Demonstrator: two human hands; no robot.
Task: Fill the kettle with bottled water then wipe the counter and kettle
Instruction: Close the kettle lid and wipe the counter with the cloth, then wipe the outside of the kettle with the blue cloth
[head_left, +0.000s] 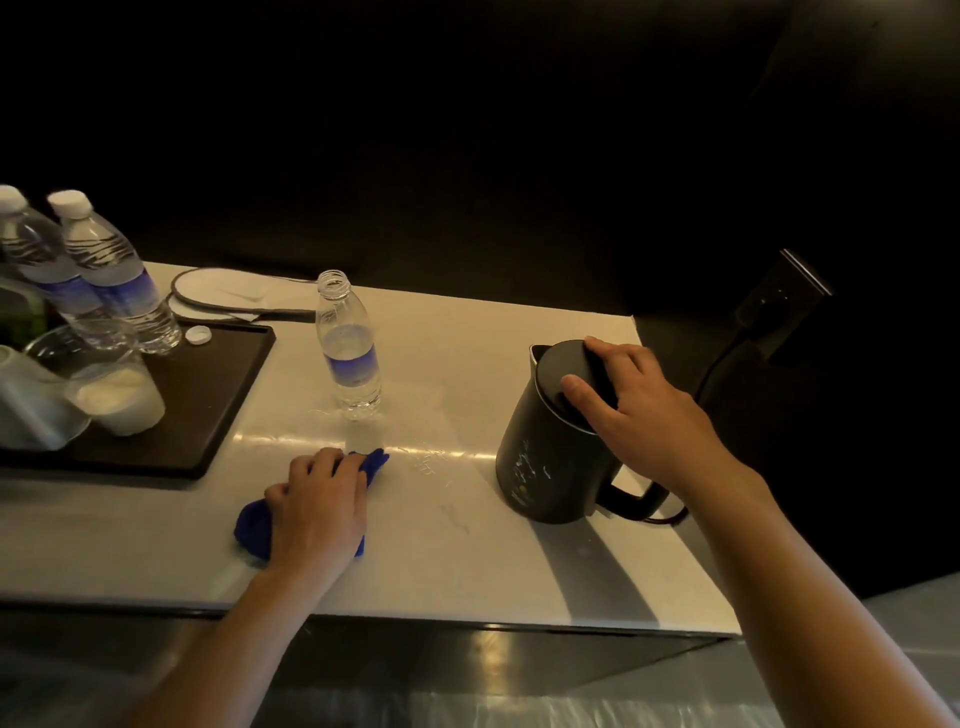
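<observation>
From the head camera, a dark tray (208, 405) fills the worktop's (467, 561) left end, carrying two capped water bottles (111, 270), a loose white cap (199, 335), a glass (111, 382) and some wrapped items at the far left edge. Behind the tray, by the back edge, lies a white slipper (228, 293). An open bottle (349, 348), almost empty, stands upright just right of the tray, about midway between back and front edges.

The left hand (317, 512) lies palm down with fingers curled over a bunched blue cloth (254, 527), pressing it onto the worktop near the front edge, just in front of the open bottle. Streaks of wet shine between cloth and kettle.

The black kettle (550, 457) stands near the right end, tilted a little, its lid shut. The right hand (634, 410) is spread over the lid and handle top, thumb on the lid; how firmly it grips I cannot tell. Its cord (722, 358) runs off the right edge to a wall socket (779, 306).

Bare worktop lies between cloth and kettle and along the front edge; the back wall is dark.
</observation>
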